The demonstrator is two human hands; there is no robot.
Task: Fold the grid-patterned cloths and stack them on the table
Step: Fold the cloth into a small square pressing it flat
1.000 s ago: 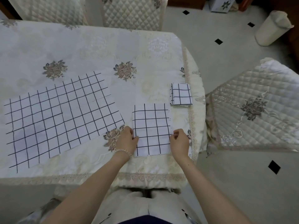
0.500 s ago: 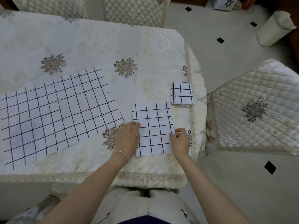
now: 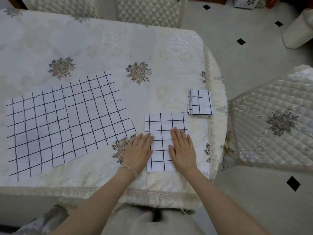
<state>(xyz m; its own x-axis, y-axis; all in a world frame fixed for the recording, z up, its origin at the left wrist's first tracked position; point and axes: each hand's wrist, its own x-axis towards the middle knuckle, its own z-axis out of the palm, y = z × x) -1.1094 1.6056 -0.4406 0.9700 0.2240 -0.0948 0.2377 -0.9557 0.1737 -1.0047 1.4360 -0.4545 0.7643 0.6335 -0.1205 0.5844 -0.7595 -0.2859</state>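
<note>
1. One small folded cloth point(image 3: 200, 102) lies finished at about 2 o'clock from the hands, close to the desk's right edge. It reads as the start of the stack.
2. A half-folded cloth point(image 3: 165, 122) lies directly ahead of the person, just below and left of the finished one and apart from it. It is larger than the finished one, so I judge it needs at least one more fold before it goes on top.
3. The left hand point(image 3: 138, 150) lies palm down on that cloth's left edge, partly on the tablecloth; its fingers point(image 3: 147, 139) are straight, close together, and clamp nothing.
4. The right hand point(image 3: 183, 148) presses flat on the cloth's right half, fingers point(image 3: 177, 134) extended and slightly spread, gripping nothing. Both hands look to be smoothing or pinning the fabric.
5. A large unfolded cloth point(image 3: 67, 119) lies spread flat at 9 to 10 o'clock, untouched; it appears to overlap another sheet, though I cannot tell how many. By my reckoning the task is well short of halfway.
6. The desk point(image 3: 152, 48) wears a cream embroidered tablecloth with brown floral motifs and a lace border.
7. Quilted chairs stand at 12 o'clock point(image 3: 149, 11) and at 3 o'clock point(image 3: 274, 119). The floor point(image 3: 254, 209) is pale tile with small black diamonds, and a white bin point(image 3: 298, 31) stands at 1 o'clock.
</note>
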